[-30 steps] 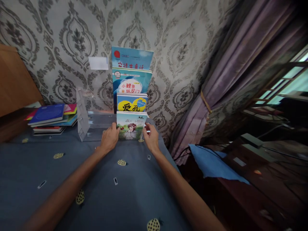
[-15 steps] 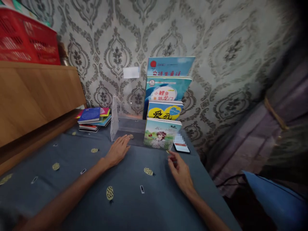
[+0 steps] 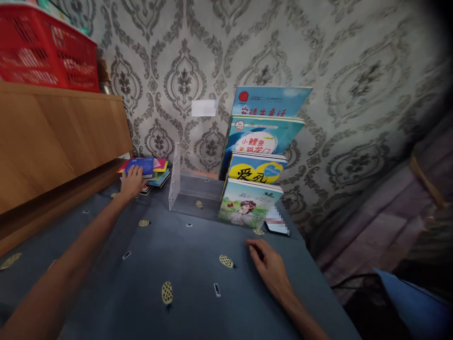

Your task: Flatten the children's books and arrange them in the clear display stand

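Observation:
My left hand (image 3: 132, 182) reaches to the far left and rests its fingers on the blue book on top of a stack of books (image 3: 150, 170) lying flat on the blue cloth. My right hand (image 3: 271, 267) lies palm down on the cloth, fingers loosely spread, holding nothing. A clear tiered rack (image 3: 184, 189) stands against the wall. Its right half holds several picture books in steps, the front one a book with a girl on the cover (image 3: 247, 204). The rack's left half has no books in it.
A phone (image 3: 278, 225) lies on the cloth just right of the front book. A wooden board (image 3: 53, 141) rises at the left with a red basket (image 3: 42, 52) on top. Patterned wallpaper is behind; a purple curtain (image 3: 406, 208) hangs at the right.
Both hands have left the front book in the rack. My left hand went left to the book stack; my right hand drew back onto the cloth. The view turned left.

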Motion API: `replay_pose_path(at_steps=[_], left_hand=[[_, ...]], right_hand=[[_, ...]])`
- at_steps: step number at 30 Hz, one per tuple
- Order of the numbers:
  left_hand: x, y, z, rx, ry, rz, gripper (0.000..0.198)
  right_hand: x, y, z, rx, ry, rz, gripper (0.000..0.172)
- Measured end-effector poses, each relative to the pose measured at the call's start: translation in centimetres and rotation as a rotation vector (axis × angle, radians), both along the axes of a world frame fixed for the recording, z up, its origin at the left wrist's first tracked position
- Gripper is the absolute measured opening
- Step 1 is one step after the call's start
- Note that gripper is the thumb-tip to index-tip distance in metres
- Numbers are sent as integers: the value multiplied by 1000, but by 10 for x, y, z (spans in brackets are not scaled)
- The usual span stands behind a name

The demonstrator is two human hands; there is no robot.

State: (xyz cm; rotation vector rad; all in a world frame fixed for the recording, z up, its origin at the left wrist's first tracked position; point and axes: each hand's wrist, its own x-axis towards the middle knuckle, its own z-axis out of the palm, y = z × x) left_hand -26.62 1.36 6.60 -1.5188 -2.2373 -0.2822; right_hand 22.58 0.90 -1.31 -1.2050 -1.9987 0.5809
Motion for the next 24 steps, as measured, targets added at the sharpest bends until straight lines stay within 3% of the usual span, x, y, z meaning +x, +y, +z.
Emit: replay_pose_path(at_steps=[4, 8, 13, 19, 24], left_hand=[[-16, 13, -1, -106, -2, -8, 64], [-18, 10, 3, -123, 51, -20, 59], [-15, -4, 9, -166, 123, -48, 40], [-2, -19, 15, -200, 159, -69, 40], [27, -49, -2, -229, 125, -80, 35]], right_hand=[[0, 1, 0, -5, -13, 14, 35], [1, 1, 1, -7, -20, 16, 35], [0, 0, 3, -19, -44, 39, 34], [1, 1, 0, 3, -24, 36, 33], [3, 4, -3, 15, -32, 49, 32]])
